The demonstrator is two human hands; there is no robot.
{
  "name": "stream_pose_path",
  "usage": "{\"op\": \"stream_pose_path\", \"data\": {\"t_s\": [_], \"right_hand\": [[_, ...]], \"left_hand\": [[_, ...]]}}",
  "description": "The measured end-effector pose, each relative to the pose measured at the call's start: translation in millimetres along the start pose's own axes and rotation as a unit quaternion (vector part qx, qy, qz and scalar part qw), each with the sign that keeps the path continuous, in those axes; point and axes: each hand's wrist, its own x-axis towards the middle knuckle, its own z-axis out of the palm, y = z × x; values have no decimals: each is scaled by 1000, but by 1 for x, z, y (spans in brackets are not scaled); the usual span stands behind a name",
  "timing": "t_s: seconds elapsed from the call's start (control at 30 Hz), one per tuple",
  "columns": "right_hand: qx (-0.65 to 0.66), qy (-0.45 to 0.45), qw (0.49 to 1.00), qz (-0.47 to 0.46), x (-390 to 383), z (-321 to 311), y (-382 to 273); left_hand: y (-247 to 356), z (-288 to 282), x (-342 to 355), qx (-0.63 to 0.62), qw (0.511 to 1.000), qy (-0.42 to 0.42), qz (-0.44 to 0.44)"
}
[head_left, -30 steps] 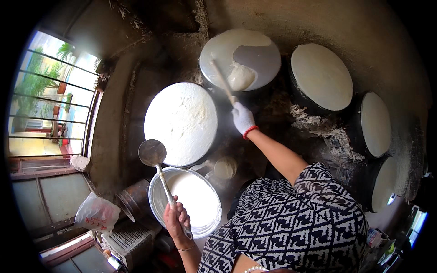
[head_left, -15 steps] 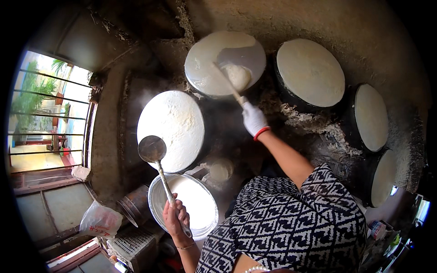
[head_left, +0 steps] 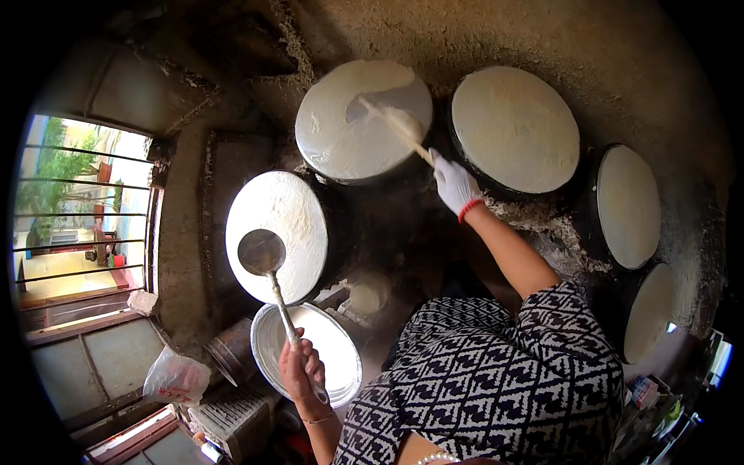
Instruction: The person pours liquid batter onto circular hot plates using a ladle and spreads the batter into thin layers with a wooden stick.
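While our left hand point(head_left: 301, 372) has its grip tight on a metal ladle point(head_left: 263, 254) over the batter bowl point(head_left: 341, 350), our gloved right hand point(head_left: 455, 184) squeezes a wooden spreader point(head_left: 397, 124) on a round griddle point(head_left: 341, 147)

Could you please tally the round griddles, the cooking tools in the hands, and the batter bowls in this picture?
Round griddles: 6, the one being spread among them
Hand tools: 2, a ladle in the left hand and a wooden spreader in the gloved right hand
Batter bowls: 1
Total: 9
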Motion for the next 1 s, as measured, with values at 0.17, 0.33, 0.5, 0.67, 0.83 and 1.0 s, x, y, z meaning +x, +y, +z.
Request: {"op": "stream_pose_path", "data": {"t_s": [0.17, 0.33, 0.5, 0.67, 0.83, 1.0], "right_hand": [[10, -12, 1000, -17, 80, -3, 5], [-2, -69, 997, -36, -4, -14, 11], [-87, 30, 995, 25, 89, -11, 10], [98, -89, 989, 59, 157, -28, -12], [190, 139, 970, -61, 115, -13, 23], [178, 16, 980, -89, 114, -14, 26]], "left_hand": [[-6, 30, 6, -1, 1000, -2, -10], [-10, 48, 16, 8, 1000, 8, -8], [-15, 69, 30, -15, 1000, -3, -13], [-18, 97, 40, -24, 1000, -5, -9], [-18, 125, 56, -2, 1000, -4, -10], [-15, 158, 66, 26, 1000, 2, -4]]}}
